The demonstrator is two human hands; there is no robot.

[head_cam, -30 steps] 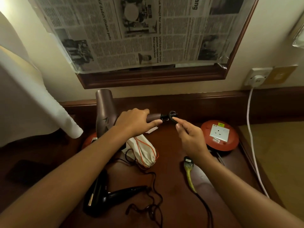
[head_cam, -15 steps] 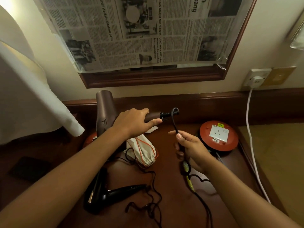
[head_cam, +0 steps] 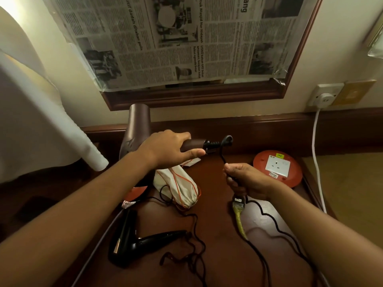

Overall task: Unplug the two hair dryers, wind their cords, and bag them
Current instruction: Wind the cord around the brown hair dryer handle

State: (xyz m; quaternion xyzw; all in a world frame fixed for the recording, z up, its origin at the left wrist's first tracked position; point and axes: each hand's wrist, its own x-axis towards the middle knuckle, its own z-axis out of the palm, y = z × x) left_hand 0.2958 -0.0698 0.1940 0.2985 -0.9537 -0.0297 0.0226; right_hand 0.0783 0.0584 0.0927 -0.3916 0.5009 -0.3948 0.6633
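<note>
My left hand (head_cam: 167, 149) grips the handle of a brown hair dryer (head_cam: 136, 131) held above the wooden table, barrel pointing up. Its black cord (head_cam: 222, 154) loops out of the handle end and runs down into my right hand (head_cam: 247, 181), which is closed round it. Below that hand the cord trails across the table past a yellow-green piece (head_cam: 239, 218). A black hair dryer (head_cam: 132, 243) lies on its side near the front, its cord (head_cam: 190, 253) tangled beside it. A white drawstring bag with orange strings (head_cam: 179, 187) lies between them.
A round red extension reel with a white socket (head_cam: 277, 167) sits at the right. A white plug and cable (head_cam: 318, 146) hang from the wall socket. A newspaper-covered framed mirror (head_cam: 186, 96) is on the wall; a white lampshade (head_cam: 31, 121) stands left.
My right hand moved from the cord's loop at the handle down along the cord and closed round it. My left hand keeps its hold on the brown dryer.
</note>
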